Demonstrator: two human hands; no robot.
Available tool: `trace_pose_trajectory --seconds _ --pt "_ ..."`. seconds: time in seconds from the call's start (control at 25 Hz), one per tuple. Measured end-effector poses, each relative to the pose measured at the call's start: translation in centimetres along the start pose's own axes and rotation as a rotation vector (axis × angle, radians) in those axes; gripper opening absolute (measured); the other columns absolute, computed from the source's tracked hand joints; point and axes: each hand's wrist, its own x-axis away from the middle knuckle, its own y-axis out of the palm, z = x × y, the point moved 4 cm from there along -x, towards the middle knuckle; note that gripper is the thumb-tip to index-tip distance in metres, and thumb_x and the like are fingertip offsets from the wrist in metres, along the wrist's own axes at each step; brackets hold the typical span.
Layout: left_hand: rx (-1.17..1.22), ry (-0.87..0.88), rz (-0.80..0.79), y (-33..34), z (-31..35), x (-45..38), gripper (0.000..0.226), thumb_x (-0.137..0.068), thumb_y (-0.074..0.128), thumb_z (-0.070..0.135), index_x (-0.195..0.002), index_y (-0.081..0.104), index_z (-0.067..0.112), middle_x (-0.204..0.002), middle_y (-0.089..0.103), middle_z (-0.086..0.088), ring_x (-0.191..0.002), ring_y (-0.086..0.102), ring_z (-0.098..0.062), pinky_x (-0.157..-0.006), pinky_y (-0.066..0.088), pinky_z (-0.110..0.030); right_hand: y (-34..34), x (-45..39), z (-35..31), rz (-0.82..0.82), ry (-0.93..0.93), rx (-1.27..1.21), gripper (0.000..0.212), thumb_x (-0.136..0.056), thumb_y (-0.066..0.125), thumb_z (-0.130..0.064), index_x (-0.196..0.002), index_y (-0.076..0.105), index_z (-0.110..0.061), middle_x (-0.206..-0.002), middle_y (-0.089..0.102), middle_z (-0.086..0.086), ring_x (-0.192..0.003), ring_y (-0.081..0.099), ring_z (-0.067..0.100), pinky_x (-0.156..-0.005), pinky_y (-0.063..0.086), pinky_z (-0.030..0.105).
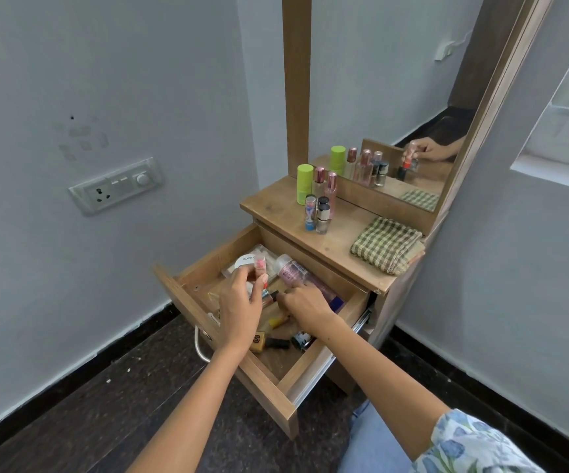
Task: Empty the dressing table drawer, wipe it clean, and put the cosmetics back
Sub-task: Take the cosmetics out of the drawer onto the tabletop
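We see left hand (240,303) over open drawer (276,367), grip pinching small pink-capped bottle (260,268); right hand (305,300) fingers curled on cosmetics inside (which item, unclear). Checked cloth (383,245) on tabletop (341,230).

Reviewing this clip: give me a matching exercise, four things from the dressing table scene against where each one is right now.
Things:
1. green-capped bottle
2. checked cloth
3. pink bottle
4. white-lidded jar

Places:
A. lying in the open drawer, beside the right hand
B. folded at the tabletop's right end
C. standing on the tabletop by the mirror frame
D. in the drawer's far corner, beyond the left hand

Pairs: 1-C, 2-B, 3-A, 4-D
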Motion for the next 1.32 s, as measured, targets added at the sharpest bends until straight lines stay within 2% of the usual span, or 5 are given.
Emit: trace_pose_trajectory --seconds 0.24,0.44,0.6,1.12,1.32 --pt "0.019 0.039 0.031 -0.3 0.7 0.0 0.014 -0.09 0.062 0.021 -0.099 0.058 0.011 -0.088 0.06 0.01 -0.075 0.054 0.006 -0.065 0.044 -0.006 -3.4 1.0 3.7 0.438 0.254 -0.828 0.016 -0.082 0.068 -0.013 -0.097 0.065 -0.016 -0.097 0.061 0.005 -0.084 0.058 0.015 -0.072 0.05 0.029" --pt "0.043 0.051 0.024 -0.3 0.8 0.1 0.015 -0.09 0.062 0.022 -0.099 0.057 0.012 -0.09 0.059 0.009 -0.078 0.055 0.002 -0.068 0.042 -0.004 -7.9 2.0 6.8 0.799 0.508 -0.794 0.02 -0.082 0.062 -0.004 -0.101 0.059 -0.009 -0.096 0.057 0.007 -0.081 0.053 0.018 -0.072 0.046 0.031" --pt "0.05 0.06 0.024 -0.3 1.0 0.0 0.014 -0.089 0.063 0.02 -0.099 0.057 0.013 -0.09 0.058 0.01 -0.08 0.054 0.007 -0.069 0.043 -0.005 -8.2 1.1 8.1 0.846 0.618 -0.792 0.038 -0.082 0.067 -0.006 -0.116 0.05 -0.007 -0.104 0.06 0.007 -0.089 0.058 0.018 -0.073 0.045 0.029" --pt "0.275 -0.05 -0.026 4.7 3.7 -6.9 0.017 -0.08 0.074 0.02 -0.092 0.07 0.009 -0.087 0.069 0.001 -0.077 0.06 -0.001 -0.067 0.041 -0.003 -6.7 -0.2 8.4 0.751 0.733 -0.746 0.025 -0.087 0.061 -0.008 -0.11 0.053 -0.004 -0.112 0.058 0.012 -0.097 0.059 0.028 -0.076 0.043 0.032" --pt "0.275 -0.134 0.02 7.5 3.1 -8.7 0.02 -0.08 0.074 0.026 -0.092 0.072 0.011 -0.085 0.072 0.001 -0.078 0.065 -0.01 -0.073 0.053 -0.025 -6.3 -0.4 8.5 0.75 0.77 -0.712 0.022 -0.091 0.06 -0.016 -0.109 0.054 -0.005 -0.11 0.058 0.012 -0.095 0.059 0.028 -0.073 0.043 0.032"
